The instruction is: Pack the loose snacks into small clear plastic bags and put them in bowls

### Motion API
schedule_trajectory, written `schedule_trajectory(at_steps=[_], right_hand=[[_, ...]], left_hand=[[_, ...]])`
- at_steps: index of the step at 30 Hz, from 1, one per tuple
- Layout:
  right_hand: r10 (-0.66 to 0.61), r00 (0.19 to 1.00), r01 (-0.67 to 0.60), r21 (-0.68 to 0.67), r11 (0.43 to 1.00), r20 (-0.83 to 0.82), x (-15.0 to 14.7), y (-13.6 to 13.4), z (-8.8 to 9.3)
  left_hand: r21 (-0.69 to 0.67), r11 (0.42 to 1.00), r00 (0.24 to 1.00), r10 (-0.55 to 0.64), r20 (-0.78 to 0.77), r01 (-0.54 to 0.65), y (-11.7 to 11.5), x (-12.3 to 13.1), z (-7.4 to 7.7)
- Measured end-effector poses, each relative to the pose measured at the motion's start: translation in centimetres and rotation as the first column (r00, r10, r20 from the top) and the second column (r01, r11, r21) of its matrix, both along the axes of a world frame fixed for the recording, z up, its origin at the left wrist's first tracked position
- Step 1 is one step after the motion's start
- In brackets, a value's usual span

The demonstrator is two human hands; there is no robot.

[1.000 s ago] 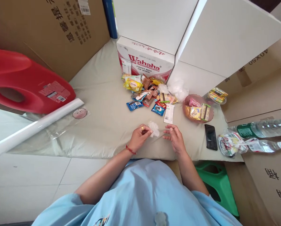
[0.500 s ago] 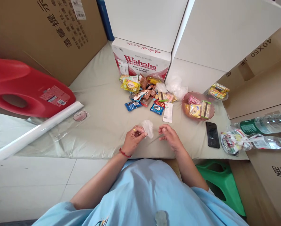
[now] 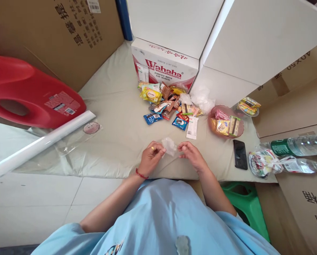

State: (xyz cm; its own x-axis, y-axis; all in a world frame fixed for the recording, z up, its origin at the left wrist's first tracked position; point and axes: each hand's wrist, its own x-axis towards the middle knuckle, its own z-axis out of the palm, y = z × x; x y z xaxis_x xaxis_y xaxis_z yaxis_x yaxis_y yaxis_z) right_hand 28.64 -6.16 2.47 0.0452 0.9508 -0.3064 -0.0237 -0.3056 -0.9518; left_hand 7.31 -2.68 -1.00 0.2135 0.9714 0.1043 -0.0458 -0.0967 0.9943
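My left hand and my right hand are close together over the near edge of a cloth-covered table. Both pinch a small crumpled piece of clear plastic wrap held between them, the left hand at its left side and the right hand at its right. A red string bracelet is on my left wrist and a ring on a left finger. Beyond the hands lies a pile of small snack packets.
A Wahaha carton stands behind the snacks. A pink bowl holds packets, a black phone lies beside it, and water bottles lie at right. A red jug and a white roll are at left.
My hands have drawn closer together, and the right hand now also grips the plastic wrap that the left hand held alone.
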Motion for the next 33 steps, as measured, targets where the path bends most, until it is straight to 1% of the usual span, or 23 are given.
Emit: schedule_trajectory(at_steps=[2,4,6,8,10,12,13,14,16,18,20,21,22,24,26,28,29,31,33], right_hand=[[0.034,0.994,-0.039,0.047,0.998,0.103,-1.6,0.5,-0.3],[0.016,0.988,-0.026,0.064,0.998,0.156,-2.3,1.1,-0.9],[-0.041,0.989,0.034,0.055,0.998,0.142,-1.8,1.6,-1.6],[-0.133,0.982,0.128,0.045,0.991,0.137,-0.4,1.9,-1.9],[-0.237,0.956,0.231,0.054,0.971,0.175,0.8,2.0,-1.8],[-0.296,0.934,0.286,0.075,0.955,0.199,1.1,1.8,-1.2],[-0.281,0.940,0.272,0.071,0.960,0.192,0.7,1.6,-0.8],[-0.230,0.958,0.224,0.051,0.973,0.172,0.0,1.5,-0.3],[-0.057,0.992,0.058,-0.003,0.998,0.109,-2.1,1.3,0.4],[0.093,0.993,-0.093,0.000,0.996,0.067,-4.3,1.3,0.7],[0.152,0.987,-0.154,0.053,0.987,0.052,-5.9,1.7,0.5],[0.152,0.987,-0.156,0.078,0.985,0.056,-6.4,1.9,0.3],[0.148,0.987,-0.154,0.092,0.984,0.068,-6.6,2.1,0.0],[0.154,0.979,-0.168,0.100,0.981,0.133,-6.5,2.4,-0.5],[0.185,0.948,-0.217,0.099,0.971,0.259,-6.2,2.5,-0.9],[0.226,0.906,-0.272,0.083,0.959,0.358,-5.9,2.3,-1.0],[0.235,0.896,-0.283,0.076,0.956,0.377,-5.8,2.2,-1.0],[0.236,0.909,-0.275,0.069,0.959,0.343,-5.3,1.9,-1.0],[0.210,0.943,-0.233,0.065,0.970,0.258,-4.5,1.6,-1.0]], left_hand=[[0.021,1.000,1.000,-0.009,0.016,0.008,-0.1,0.4,0.5],[-0.016,1.000,0.997,0.006,0.072,-0.005,0.1,0.2,0.6],[-0.093,0.995,0.990,0.036,0.136,-0.023,0.5,-0.7,0.3],[-0.186,0.982,0.975,0.066,0.213,-0.026,1.0,-1.8,-0.3],[-0.262,0.964,0.954,0.108,0.280,-0.033,1.3,-2.9,-1.0],[-0.268,0.960,0.950,0.153,0.272,-0.078,1.3,-3.4,-1.3],[-0.237,0.965,0.959,0.168,0.230,-0.113,1.2,-3.4,-1.3],[-0.184,0.972,0.970,0.175,0.171,-0.143,1.1,-3.3,-1.2],[-0.041,0.987,0.987,0.159,0.033,-0.158,0.6,-2.8,-0.6],[0.095,0.990,0.991,0.108,-0.084,-0.100,0.0,-2.2,0.0],[0.170,0.985,0.988,0.057,-0.146,-0.032,-0.4,-1.8,0.3],[0.170,0.986,0.988,0.028,-0.149,-0.003,-0.6,-1.8,0.4],[0.145,0.989,0.992,-0.003,-0.127,0.022,-0.7,-1.8,0.4],[0.046,0.998,0.999,-0.034,-0.033,0.036,-0.8,-1.8,0.2],[-0.063,0.998,0.999,0.007,0.037,-0.005,-0.7,-1.8,0.0],[-0.131,0.990,0.998,0.061,0.015,-0.058,-0.4,-1.6,-0.1],[-0.154,0.985,0.997,0.075,-0.013,-0.077,-0.2,-1.5,-0.1],[-0.207,0.973,0.995,0.097,-0.028,-0.101,0.3,-1.4,-0.1],[-0.291,0.949,0.990,0.137,0.035,-0.121,0.9,-1.6,-0.3]])
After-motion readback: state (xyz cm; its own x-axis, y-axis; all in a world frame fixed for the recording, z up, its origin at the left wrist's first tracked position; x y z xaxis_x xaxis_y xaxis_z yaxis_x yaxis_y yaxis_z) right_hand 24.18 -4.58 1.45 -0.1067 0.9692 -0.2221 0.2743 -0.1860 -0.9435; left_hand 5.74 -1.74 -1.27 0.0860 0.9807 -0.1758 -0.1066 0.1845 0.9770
